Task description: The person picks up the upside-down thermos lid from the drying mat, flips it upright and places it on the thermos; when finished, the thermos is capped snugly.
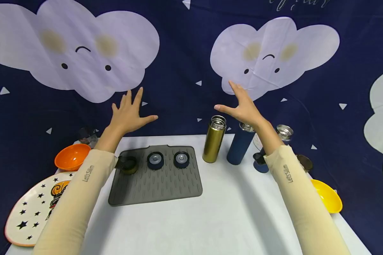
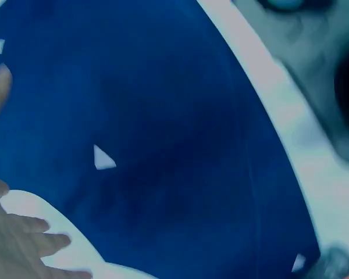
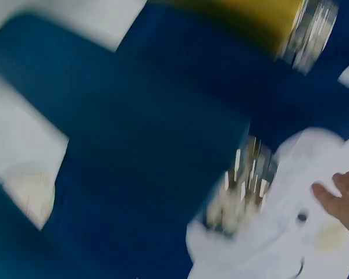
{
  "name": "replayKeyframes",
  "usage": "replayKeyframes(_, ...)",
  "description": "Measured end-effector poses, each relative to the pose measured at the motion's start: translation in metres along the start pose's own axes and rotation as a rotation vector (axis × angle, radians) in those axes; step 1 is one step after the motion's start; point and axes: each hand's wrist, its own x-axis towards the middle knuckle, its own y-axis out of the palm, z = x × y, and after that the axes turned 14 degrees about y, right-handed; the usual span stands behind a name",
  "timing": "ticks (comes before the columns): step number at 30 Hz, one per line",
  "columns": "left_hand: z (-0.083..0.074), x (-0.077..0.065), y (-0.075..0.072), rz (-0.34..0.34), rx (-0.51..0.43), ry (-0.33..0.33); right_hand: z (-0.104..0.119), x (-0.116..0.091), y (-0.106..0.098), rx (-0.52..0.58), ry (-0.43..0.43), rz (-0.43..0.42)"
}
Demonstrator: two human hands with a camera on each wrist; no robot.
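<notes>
My left hand point(image 1: 127, 115) is raised over the back of the table with fingers spread, and it holds nothing. Below it lies a grey ridged mat point(image 1: 159, 184) bearing several dark round lids point(image 1: 155, 160). My right hand point(image 1: 244, 108), also free of any object, reaches out with thumb and forefinger apart. Nearest to it stand a gold thermos bottle point(image 1: 213, 141) and a dark blue thermos bottle point(image 1: 240, 146), both upright without lids, steel threads showing. In the right wrist view the blue bottle point(image 3: 122, 110) looms large and blurred, with the hand point(image 3: 343, 200) at the right edge.
An orange bowl point(image 1: 72, 157) and a star-patterned plate point(image 1: 25, 212) sit at the left, partly behind my sleeve. On the right, another open-necked bottle point(image 1: 284, 132) and a yellow bowl point(image 1: 330, 198) are partly hidden by my forearm. A dark cloth with clouds point(image 1: 178, 71) hangs behind the table.
</notes>
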Motion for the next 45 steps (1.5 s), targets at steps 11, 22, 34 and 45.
replayKeyframes(11, -0.002, -0.064, 0.033, -0.077, -0.341, 0.04, 0.016, -0.057, 0.063, 0.509, -0.284, 0.124)
replayKeyframes(22, 0.013, -0.107, 0.078, -0.124, -0.487, 0.006, 0.005, -0.085, 0.133, 0.538, -0.226, 0.436)
replayKeyframes(34, 0.029, -0.128, 0.111, -0.053, -0.3, -0.349, -0.004, -0.105, 0.172, 0.675, -0.118, 0.61)
replayKeyframes(45, 0.035, -0.132, 0.125, -0.018, -0.335, -0.422, -0.006, -0.116, 0.189, 0.716, -0.061, 0.68)
